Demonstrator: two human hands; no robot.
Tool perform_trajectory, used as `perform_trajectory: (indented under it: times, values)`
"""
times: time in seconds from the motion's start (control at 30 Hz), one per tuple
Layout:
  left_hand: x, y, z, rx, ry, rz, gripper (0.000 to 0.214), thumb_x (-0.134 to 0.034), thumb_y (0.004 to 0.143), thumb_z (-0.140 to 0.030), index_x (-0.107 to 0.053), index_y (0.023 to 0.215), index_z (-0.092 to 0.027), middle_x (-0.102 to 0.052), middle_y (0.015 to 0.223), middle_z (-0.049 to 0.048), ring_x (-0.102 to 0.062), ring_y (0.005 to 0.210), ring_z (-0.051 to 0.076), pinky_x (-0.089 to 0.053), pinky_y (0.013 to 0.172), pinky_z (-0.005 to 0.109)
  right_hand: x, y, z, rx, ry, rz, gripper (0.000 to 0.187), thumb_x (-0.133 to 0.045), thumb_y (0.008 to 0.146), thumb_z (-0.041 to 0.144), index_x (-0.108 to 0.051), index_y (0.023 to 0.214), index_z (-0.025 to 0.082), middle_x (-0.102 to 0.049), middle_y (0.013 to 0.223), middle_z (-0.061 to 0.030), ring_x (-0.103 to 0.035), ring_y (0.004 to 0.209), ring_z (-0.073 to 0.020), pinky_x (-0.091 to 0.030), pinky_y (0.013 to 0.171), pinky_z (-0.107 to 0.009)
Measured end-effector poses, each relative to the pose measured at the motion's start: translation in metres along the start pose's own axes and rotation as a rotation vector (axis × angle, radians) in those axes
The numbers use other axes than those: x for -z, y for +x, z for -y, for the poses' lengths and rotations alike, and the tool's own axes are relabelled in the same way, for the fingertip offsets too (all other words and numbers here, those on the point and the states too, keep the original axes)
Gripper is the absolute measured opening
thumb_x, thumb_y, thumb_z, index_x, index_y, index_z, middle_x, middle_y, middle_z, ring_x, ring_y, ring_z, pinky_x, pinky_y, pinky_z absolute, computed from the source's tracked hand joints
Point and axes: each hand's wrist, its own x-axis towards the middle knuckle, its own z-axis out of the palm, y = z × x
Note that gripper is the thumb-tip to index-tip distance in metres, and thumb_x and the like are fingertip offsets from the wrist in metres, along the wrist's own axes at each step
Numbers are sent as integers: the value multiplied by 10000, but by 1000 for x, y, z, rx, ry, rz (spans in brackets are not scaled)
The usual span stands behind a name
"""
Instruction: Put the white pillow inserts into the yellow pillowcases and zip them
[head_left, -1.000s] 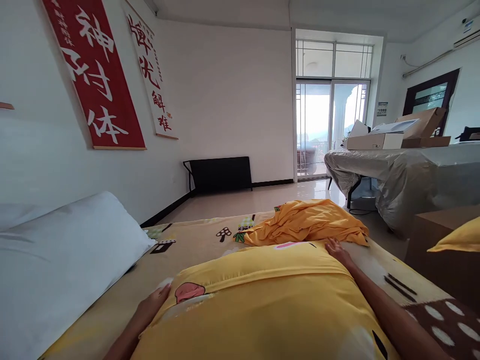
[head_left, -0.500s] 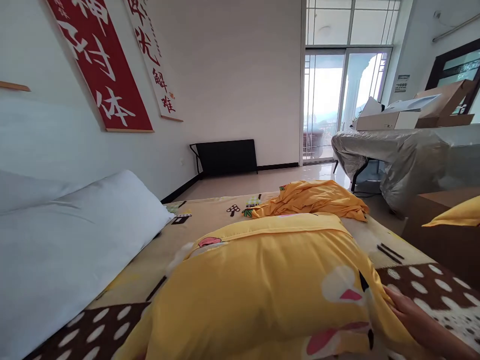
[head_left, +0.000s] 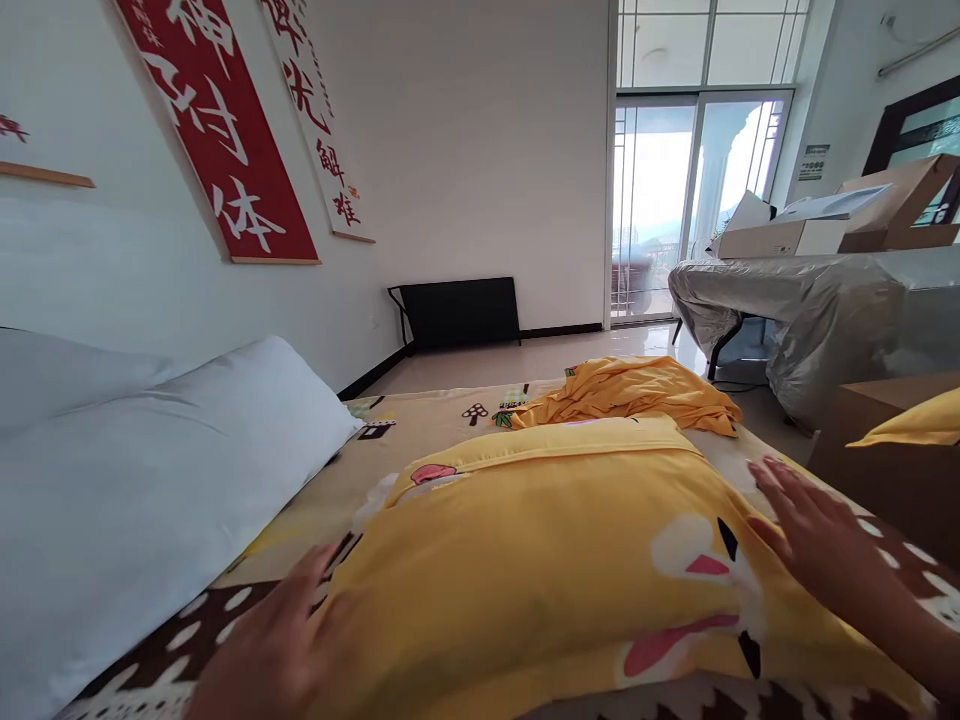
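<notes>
A plump pillow in a yellow pillowcase (head_left: pixel 540 540) with printed white-and-pink figures lies across the bed in front of me. Along its far side runs a folded flap of the case. My right hand (head_left: pixel 817 530) rests at the pillow's right edge, fingers stretched out, holding nothing. At the left edge is my left hand (head_left: pixel 277 640), smeared by motion, its fingers reaching forward beside the yellow cloth. Just beyond the pillow lies a crumpled orange-yellow cloth (head_left: pixel 637 392).
White pillows (head_left: pixel 187 480) lie at the left against the wall. The patterned bed sheet (head_left: pixel 427 430) spreads underneath. At the right are a cardboard box (head_left: pixel 855 430) with a yellow cloth corner (head_left: pixel 911 420) and a plastic-covered table (head_left: pixel 817 300) bearing open boxes. A black panel (head_left: pixel 461 312) leans at the far wall.
My right hand has let go of the pillowcase's right side and spread its fingers. My left hand has come into view at the left edge. The pillow now lies flatter.
</notes>
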Motion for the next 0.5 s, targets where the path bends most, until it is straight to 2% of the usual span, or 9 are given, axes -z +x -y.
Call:
perform_trajectory:
  times: [0.03, 0.1, 0.13, 0.2, 0.23, 0.3, 0.4, 0.5]
  values:
    - [3, 19, -36, -146, -13, 13, 520, -402, 879, -461, -435, 1330, -202, -555, 1326, 61, -563, 1163, 239, -471, 954, 358, 8, 22, 32, 79, 41, 0, 563, -289, 932, 450, -401, 1391, 144, -418, 1427, -155, -413, 1293, -308, -357, 1004, -495]
    - [-1, 53, -104, -458, -90, 127, 529, -324, 929, -396, -348, 1404, -165, -393, 1457, 57, -382, 1330, 204, -351, 1088, 353, 19, 60, 97, 238, 165, 79, 597, -290, 949, 460, -256, 1463, 157, -319, 1492, -107, -318, 1362, -243, -296, 1076, -440]
    - [-7, 66, -131, -534, -117, 194, 549, -297, 943, -396, -288, 1435, -152, -341, 1483, 55, -321, 1364, 194, -306, 1119, 368, 21, 74, 124, 310, 234, 140, 618, -293, 947, 483, -228, 1472, 164, -291, 1505, -90, -278, 1382, -225, -276, 1096, -421]
    - [-23, 79, -162, -637, -151, 319, 558, -269, 954, -415, -229, 1457, -176, -294, 1502, 34, -269, 1387, 181, -265, 1141, 399, 17, 90, 158, 382, 345, 232, 626, -293, 940, 521, -249, 1468, 187, -291, 1504, -84, -252, 1393, -218, -254, 1111, -430]
    - [-31, 80, -165, -657, -152, 360, 555, -266, 955, -423, -207, 1462, -204, -276, 1509, 19, -256, 1392, 178, -256, 1144, 412, 12, 92, 163, 393, 384, 265, 617, -298, 938, 527, -262, 1464, 206, -291, 1504, -81, -250, 1394, -219, -252, 1112, -441]
    - [-46, 72, -150, -666, -129, 389, 551, -285, 954, -421, -164, 1468, -263, -238, 1521, -7, -234, 1399, 171, -244, 1147, 423, -4, 84, 152, 373, 421, 288, 583, -312, 942, 506, -256, 1463, 251, -273, 1511, -67, -242, 1397, -219, -246, 1112, -464]
    - [-62, 48, -102, -630, -77, 329, 604, -348, 940, -397, -103, 1478, -272, -216, 1530, 5, -222, 1403, 169, -228, 1150, 400, -32, 49, 108, 283, 389, 269, 576, -335, 950, 444, -176, 1479, 282, -222, 1531, -41, -208, 1408, -210, -225, 1121, -472]
    - [-71, 19, -59, -551, -49, 248, 627, -369, 925, -363, -109, 1482, -240, -269, 1516, 29, -239, 1397, 172, -188, 1160, 381, -54, 5, 65, 171, 319, 296, 620, -339, 947, 433, -91, 1491, 267, -184, 1542, -51, -197, 1410, -216, -215, 1125, -477]
